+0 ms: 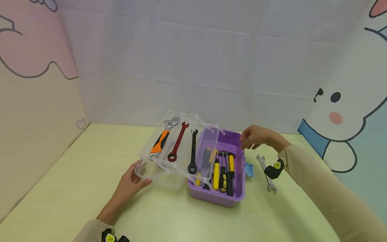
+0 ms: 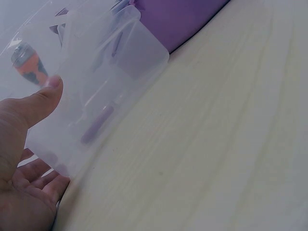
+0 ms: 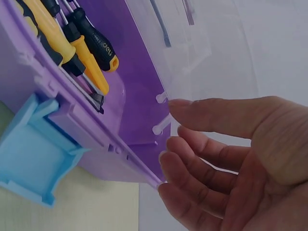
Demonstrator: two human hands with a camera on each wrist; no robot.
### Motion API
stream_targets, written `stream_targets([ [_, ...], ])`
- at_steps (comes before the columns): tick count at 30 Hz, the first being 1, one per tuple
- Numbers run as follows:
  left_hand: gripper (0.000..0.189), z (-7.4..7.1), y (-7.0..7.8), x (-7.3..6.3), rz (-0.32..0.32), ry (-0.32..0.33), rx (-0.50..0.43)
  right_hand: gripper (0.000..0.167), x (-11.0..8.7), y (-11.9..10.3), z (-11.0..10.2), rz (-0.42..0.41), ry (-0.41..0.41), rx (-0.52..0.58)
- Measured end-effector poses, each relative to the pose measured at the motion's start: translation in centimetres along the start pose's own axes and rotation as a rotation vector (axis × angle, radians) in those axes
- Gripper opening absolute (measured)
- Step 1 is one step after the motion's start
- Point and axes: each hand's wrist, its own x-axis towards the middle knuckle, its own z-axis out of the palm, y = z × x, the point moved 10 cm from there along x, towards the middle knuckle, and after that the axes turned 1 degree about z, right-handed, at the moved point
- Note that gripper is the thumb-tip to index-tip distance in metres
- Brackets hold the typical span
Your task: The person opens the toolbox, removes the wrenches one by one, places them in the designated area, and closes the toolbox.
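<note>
My left hand [image 1: 128, 183] grips the left corner of a clear plastic lid [image 1: 169, 179], thumb on top and fingers beneath. Over the lid and partly over a purple toolbox [image 1: 211, 198] extends a clear tray [image 1: 188, 148]. It carries an adjustable wrench [image 1: 160, 143] with an orange handle, a red wrench [image 1: 179, 141] and a black wrench [image 1: 193, 151]. Fingers loosely bent and holding nothing, my right hand [image 1: 258, 136] is at the box's far right corner, with fingertips right at the rim in the right wrist view. Inside the box lie a yellow screwdriver [image 1: 216, 176], a black-and-yellow screwdriver [image 1: 222, 181] and other tools.
A silver double open-end wrench [image 1: 269, 179] lies on the pale table [image 1: 163, 218] right of the box. The box's light blue latch [image 1: 249, 169] sticks out on that side. Behind stands a white cloth backdrop [image 1: 193, 67], with cartoon-printed panels left and right.
</note>
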Motion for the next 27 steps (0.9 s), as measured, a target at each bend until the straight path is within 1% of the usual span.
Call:
stream_targets([
  [5, 0.077, 0.1, 0.0, 0.1, 0.007, -0.003, 0.002, 0.025, 0.0, -1.3, -0.1, -0.043, 0.038, -0.046],
  [9, 0.077, 0.1, 0.0, 0.2, 0.007, -0.008, -0.004, 0.02, 0.4, -2.1, -0.3, -0.079, 0.08, -0.094],
  [17, 0.078, 0.1, 0.1, -0.1, -0.006, -0.001, 0.018, 0.021, 1.2, -4.4, -0.2, -0.195, 0.16, -0.184],
  [21, 0.078, 0.0, 0.2, -0.2, -0.013, 0.001, 0.019, 0.023, 1.3, -5.4, 0.0, -0.24, 0.182, -0.199],
  [27, 0.078, 0.0, 0.3, -0.2, -0.01, 0.002, 0.026, 0.023, 1.7, -6.5, 0.3, -0.288, 0.197, -0.256],
])
